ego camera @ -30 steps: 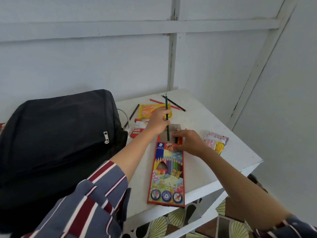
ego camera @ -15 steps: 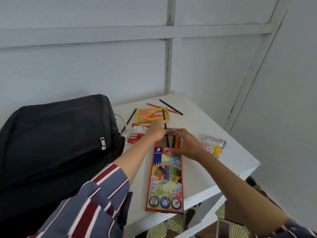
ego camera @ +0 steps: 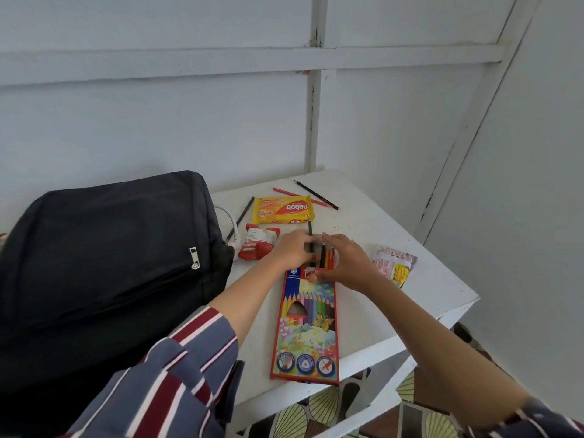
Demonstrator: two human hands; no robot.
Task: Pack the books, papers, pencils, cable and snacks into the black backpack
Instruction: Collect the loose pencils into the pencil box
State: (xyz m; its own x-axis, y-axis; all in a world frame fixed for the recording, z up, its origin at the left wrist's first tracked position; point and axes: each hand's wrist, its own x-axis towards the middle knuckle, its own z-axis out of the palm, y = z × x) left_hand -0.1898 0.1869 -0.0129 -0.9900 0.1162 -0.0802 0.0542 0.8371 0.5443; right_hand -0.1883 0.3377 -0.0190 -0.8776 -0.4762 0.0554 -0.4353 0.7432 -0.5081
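The left hand (ego camera: pixel 295 248) pinches a green pencil (ego camera: pixel 310 230) — its tip inside the pencil box (ego camera: pixel 308 324). The right hand (ego camera: pixel 344 263) grips the box's open top.

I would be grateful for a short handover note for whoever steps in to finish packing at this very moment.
Left hand grips a green pencil, partly slid into the open pencil box. Right hand holds the box's open end.
Loose on the table: three pencils, the yellow wafer pack, the red snack bag, another snack packet, and the white cable beside the black backpack.
Left: box the pencils, then pack everything. Books and papers are not in view.
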